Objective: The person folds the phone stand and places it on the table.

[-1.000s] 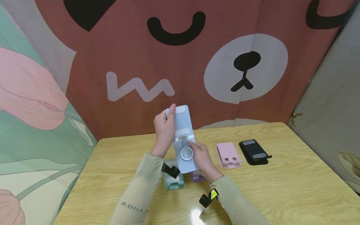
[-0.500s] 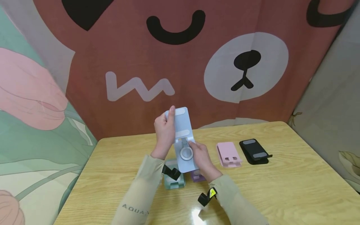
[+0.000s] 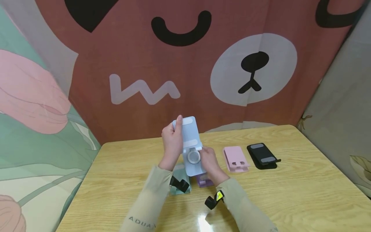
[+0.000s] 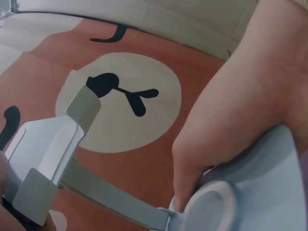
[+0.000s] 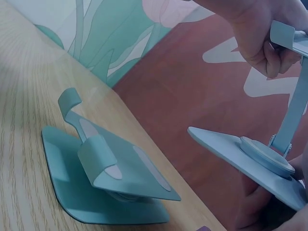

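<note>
A light blue folding phone stand point(image 3: 190, 133) is held in the air above the table. My left hand point(image 3: 172, 143) grips its upper plate along the left side, thumb lying up the edge. The right hand point(image 3: 211, 162) pinches the stand's base from the right. Between plate and base runs a flat hinged arm point(image 4: 115, 192), joined to a round ring point(image 4: 211, 207). The right wrist view shows the plate and base point(image 5: 226, 151) apart, with the arm raised between them. Below my hands a green phone stand point(image 5: 125, 159) and a purple one point(image 3: 204, 181) rest on the table, partly covered.
On the right of the wooden table point(image 3: 290, 199) lie a pink phone stand point(image 3: 235, 158) and a black phone stand point(image 3: 262, 156). A brown curtain with a bear print point(image 3: 130, 119) hangs directly behind the table.
My left hand has come down slightly with the upper plate, which now sits lower and closer to the ring. The right hand keeps hold of the base, having shifted only a little.
</note>
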`<state>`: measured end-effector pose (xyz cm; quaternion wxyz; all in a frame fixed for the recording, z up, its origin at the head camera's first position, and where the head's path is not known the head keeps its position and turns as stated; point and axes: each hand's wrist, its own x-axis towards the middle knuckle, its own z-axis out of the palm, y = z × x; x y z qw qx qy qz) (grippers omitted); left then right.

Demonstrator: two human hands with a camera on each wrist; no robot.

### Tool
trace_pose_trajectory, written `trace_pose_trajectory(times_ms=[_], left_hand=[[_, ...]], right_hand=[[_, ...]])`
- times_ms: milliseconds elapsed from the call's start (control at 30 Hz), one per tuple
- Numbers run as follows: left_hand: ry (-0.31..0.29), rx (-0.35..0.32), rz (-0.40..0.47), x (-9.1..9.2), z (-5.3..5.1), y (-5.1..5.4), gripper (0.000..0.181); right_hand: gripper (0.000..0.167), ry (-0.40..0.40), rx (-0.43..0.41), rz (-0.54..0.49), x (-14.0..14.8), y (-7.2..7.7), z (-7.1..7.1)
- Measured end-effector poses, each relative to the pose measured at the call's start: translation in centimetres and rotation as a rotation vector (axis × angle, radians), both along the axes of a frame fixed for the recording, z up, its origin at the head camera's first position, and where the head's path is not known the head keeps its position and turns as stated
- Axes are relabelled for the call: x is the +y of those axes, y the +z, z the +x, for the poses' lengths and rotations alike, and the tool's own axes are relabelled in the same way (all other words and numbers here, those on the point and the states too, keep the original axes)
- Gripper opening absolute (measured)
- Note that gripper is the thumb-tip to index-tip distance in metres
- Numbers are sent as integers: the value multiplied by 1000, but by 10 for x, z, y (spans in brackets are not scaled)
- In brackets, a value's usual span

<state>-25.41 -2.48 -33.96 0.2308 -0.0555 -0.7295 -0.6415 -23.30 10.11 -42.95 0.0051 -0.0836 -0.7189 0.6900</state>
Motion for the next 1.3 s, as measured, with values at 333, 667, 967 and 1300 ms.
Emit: trace_pose_trajectory(times_ms=[333, 667, 967, 1300], left_hand=[[3, -9, 7, 2, 6, -7, 58], [-1, -62, 54, 10, 12, -19, 57], [7, -112, 105, 20, 21, -36, 55], [-2, -115, 99, 26, 27, -46, 57]], right_hand=[[44, 15, -20, -19, 2, 2, -2], [40, 2, 14, 4, 8, -4, -7], [38, -23, 69, -43, 10, -10, -4], [35, 8, 71, -99, 14, -3, -2]])
